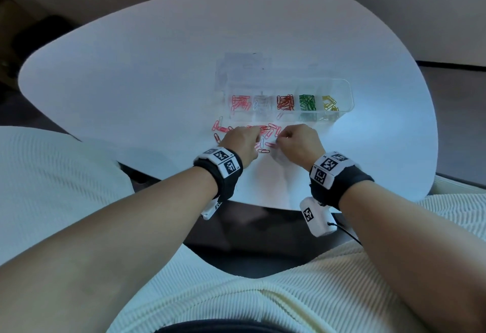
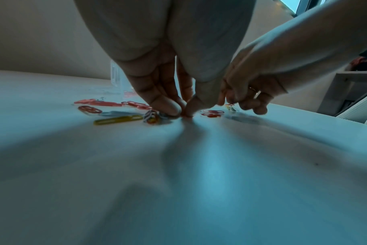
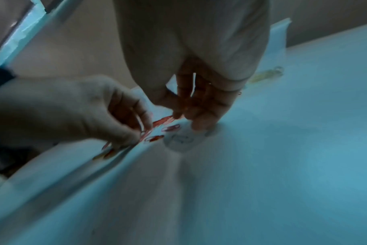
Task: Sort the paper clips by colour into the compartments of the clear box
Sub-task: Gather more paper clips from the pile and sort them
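Observation:
The clear box (image 1: 344,90) lies on the white table (image 1: 131,74), its compartments holding pink, white, red, green and yellow clips. Loose pink and red paper clips (image 1: 222,128) are scattered in front of it. My left hand (image 1: 256,132) is down among them; in the left wrist view its thumb and forefinger (image 2: 183,113) pinch together on the tabletop with a sliver of red clip under the tips. My right hand (image 1: 278,139) is close beside it, fingers curled, its thumb and forefinger (image 3: 178,114) pinching the end of a clip. A yellow clip (image 2: 117,120) and a striped clip (image 2: 151,116) lie left of the left fingertips.
A clear flat lid (image 1: 242,69) lies behind the box. A small clear round piece (image 3: 180,140) sits on the table just under my right hand. The table's near edge (image 1: 263,205) runs close below my wrists, with my lap in a ribbed white garment (image 1: 236,293) beneath.

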`<state>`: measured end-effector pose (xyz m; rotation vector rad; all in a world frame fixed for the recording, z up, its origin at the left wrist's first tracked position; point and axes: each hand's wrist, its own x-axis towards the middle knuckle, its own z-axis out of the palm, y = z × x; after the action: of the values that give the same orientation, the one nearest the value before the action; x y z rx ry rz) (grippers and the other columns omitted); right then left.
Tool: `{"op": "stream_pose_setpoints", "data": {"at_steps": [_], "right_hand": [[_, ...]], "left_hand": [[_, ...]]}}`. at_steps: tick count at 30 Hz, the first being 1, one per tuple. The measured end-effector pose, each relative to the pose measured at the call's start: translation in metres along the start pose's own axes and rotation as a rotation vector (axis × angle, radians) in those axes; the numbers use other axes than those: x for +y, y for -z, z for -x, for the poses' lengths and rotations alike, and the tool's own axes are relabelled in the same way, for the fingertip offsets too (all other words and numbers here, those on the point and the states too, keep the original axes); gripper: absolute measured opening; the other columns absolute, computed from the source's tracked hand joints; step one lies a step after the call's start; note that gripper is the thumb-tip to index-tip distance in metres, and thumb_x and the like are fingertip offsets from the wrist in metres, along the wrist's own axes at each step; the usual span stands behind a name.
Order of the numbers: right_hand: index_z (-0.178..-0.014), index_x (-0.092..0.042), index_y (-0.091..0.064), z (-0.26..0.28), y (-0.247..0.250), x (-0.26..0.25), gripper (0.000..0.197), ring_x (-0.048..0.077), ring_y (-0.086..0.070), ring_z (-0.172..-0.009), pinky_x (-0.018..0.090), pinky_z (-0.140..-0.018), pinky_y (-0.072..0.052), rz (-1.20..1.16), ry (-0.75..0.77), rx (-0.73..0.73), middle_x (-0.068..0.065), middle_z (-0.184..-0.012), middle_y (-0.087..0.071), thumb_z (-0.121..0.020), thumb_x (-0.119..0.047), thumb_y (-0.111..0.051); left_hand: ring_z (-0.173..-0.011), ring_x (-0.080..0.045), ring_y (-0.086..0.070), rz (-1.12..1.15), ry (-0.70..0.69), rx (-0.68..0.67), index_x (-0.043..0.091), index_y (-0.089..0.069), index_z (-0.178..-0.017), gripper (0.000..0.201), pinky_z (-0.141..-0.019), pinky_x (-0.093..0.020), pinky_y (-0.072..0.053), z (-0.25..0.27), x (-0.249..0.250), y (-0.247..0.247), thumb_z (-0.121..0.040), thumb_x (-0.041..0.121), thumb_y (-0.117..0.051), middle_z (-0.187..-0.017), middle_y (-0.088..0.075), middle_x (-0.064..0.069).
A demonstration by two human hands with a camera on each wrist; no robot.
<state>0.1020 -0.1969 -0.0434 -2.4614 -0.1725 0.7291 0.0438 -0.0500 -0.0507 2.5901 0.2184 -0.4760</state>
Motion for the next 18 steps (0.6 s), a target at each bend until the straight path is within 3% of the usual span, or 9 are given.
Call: {"op": "stream_pose_setpoints", "data": {"at_steps": [2, 4, 7, 9, 12, 15, 18], "right_hand": [[-0.064, -0.001, -0.06, -0.001, 0.011, -0.004, 0.02, 0.025, -0.05, -0.052, 0.03, -0.053, -0.04, -0.302, -0.102, -0.016, 0.013, -0.063, -0.054, -0.079, 0.002, -0.047], [-0.054, -0.006, -0.043, 0.0, 0.018, -0.007, 0.025, 0.019, -0.032, -0.046, 0.026, -0.048, -0.026, -0.66, -0.19, -0.031, 0.009, -0.06, -0.038, -0.073, 0.008, -0.034], [-0.054, -0.009, -0.039, 0.002, 0.019, -0.007, 0.027, 0.017, -0.027, -0.05, 0.025, -0.049, -0.021, -0.853, -0.193, -0.082, 0.009, -0.063, -0.039, -0.067, 0.009, -0.025], [-0.059, -0.005, -0.048, 0.002, 0.018, -0.008, 0.018, 0.018, -0.031, -0.05, 0.023, -0.049, -0.023, -0.728, -0.134, -0.098, 0.008, -0.062, -0.044, -0.068, 0.003, -0.035], [-0.081, -0.018, -0.065, 0.001, 0.009, -0.005, 0.005, 0.009, -0.049, -0.058, 0.023, -0.05, -0.034, -0.137, 0.047, -0.069, -0.005, -0.066, -0.055, -0.083, -0.021, -0.061], [-0.087, -0.026, -0.068, 0.002, -0.003, 0.001, 0.009, 0.014, -0.059, -0.067, 0.024, -0.055, -0.039, 0.172, 0.115, -0.031, -0.006, -0.071, -0.058, -0.084, -0.035, -0.069], [-0.082, -0.019, -0.07, 0.002, -0.005, 0.002, 0.013, 0.021, -0.063, -0.069, 0.023, -0.056, -0.042, 0.316, 0.099, -0.014, 0.002, -0.076, -0.066, -0.082, -0.032, -0.068]], "left_hand": [[-0.092, -0.028, -0.059, 0.024, 0.009, -0.006, 0.011, -0.056, -0.109, 0.027, -0.073, -0.031, -0.046, 0.004, -0.002, -0.001, -0.082, 0.009, -0.06, -0.1, -0.064, -0.01], [-0.092, -0.025, -0.057, 0.097, 0.05, -0.002, 0.012, -0.06, -0.108, 0.027, -0.075, -0.029, -0.046, 0.009, -0.001, 0.0, -0.081, 0.012, -0.06, -0.1, -0.062, -0.007], [-0.085, -0.023, -0.059, 0.267, 0.117, 0.065, 0.012, -0.067, -0.079, 0.012, -0.075, -0.03, -0.049, 0.012, 0.005, 0.007, -0.08, 0.011, -0.056, -0.088, -0.064, -0.006], [-0.072, -0.024, -0.057, 0.429, 0.178, 0.091, 0.011, -0.057, -0.06, 0.02, -0.065, -0.029, -0.048, 0.009, 0.005, 0.011, -0.078, 0.005, -0.05, -0.073, -0.062, -0.011], [-0.06, -0.02, -0.04, 0.58, 0.224, 0.127, 0.014, -0.039, -0.05, 0.031, -0.056, -0.029, -0.033, 0.002, 0.005, 0.015, -0.077, 0.0, -0.041, -0.061, -0.046, -0.01], [-0.065, -0.023, -0.041, 0.564, 0.224, 0.103, 0.013, -0.039, -0.052, 0.036, -0.057, -0.032, -0.035, -0.005, 0.009, 0.016, -0.084, -0.002, -0.043, -0.057, -0.04, -0.006], [-0.062, -0.025, -0.038, 0.454, 0.249, 0.102, 0.015, -0.041, -0.057, 0.031, -0.051, -0.028, -0.029, -0.004, 0.016, 0.012, -0.087, 0.015, -0.045, -0.058, -0.04, -0.003]]}}
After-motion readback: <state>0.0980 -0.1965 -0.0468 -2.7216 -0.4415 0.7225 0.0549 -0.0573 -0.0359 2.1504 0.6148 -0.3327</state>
